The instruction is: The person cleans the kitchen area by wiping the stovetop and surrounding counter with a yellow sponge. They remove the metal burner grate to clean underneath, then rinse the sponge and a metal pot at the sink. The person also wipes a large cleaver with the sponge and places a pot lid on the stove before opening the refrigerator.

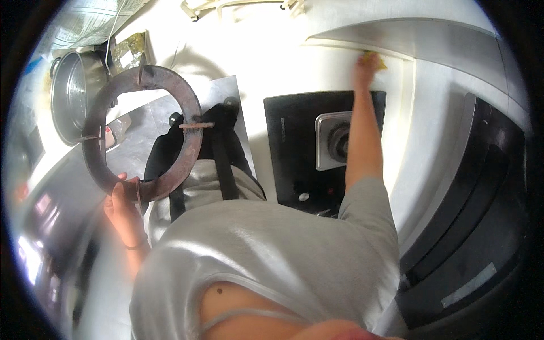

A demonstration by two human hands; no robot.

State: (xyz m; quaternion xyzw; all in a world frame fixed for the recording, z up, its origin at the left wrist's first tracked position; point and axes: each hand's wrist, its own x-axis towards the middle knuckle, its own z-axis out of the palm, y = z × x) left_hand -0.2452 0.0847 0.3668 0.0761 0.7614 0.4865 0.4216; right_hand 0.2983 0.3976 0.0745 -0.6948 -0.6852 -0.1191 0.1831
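Note:
My left hand [121,206] grips the lower edge of a large, rust-brown metal ring [91,148], a pot-support ring with short upright fins, and holds it up at my left. On my right, my arm reaches across a black glass gas hob [293,140]. At its far end my right hand [366,70], slightly blurred, is closed on a yellow cloth or sponge [379,63] against the white surface behind the hob. A square metal burner tray [325,161] with a dark burner is partly hidden by my forearm.
A steel pot [68,102] with side handles stands beyond the ring, near a clear bag of dark contents [129,49]. A cream rack [246,3] is at the far edge. A black range hood or appliance panel [467,191] curves along the right, beside the pale wall.

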